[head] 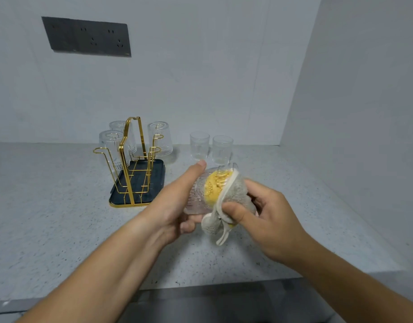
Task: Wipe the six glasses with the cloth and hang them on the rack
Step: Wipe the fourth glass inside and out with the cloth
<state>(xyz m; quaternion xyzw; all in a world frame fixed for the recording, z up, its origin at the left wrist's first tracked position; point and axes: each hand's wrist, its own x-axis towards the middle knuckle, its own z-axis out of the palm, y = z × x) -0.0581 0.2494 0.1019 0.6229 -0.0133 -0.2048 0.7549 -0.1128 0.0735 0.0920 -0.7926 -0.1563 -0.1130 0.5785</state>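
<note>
Right of the rack (133, 164), before two upright glasses (199, 145): held glass (196, 197) clamped in left grip (177, 201), right grip (268, 217) pinching cloth (233, 194) stuffed into its mouth. Wiping fourth glass, seemingly. Next: withdraw cloth, invert, hang on free prong (100, 149) beside three hung glasses (160, 138).

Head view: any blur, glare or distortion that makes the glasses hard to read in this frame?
Head view: soft, even light with no hard glare. The cloth and right hand are slightly motion-smeared. The held glass reads fine, but the hung glasses on the rack fade into the pale wall. Wide-angle distortion skews the socket panel.
</note>
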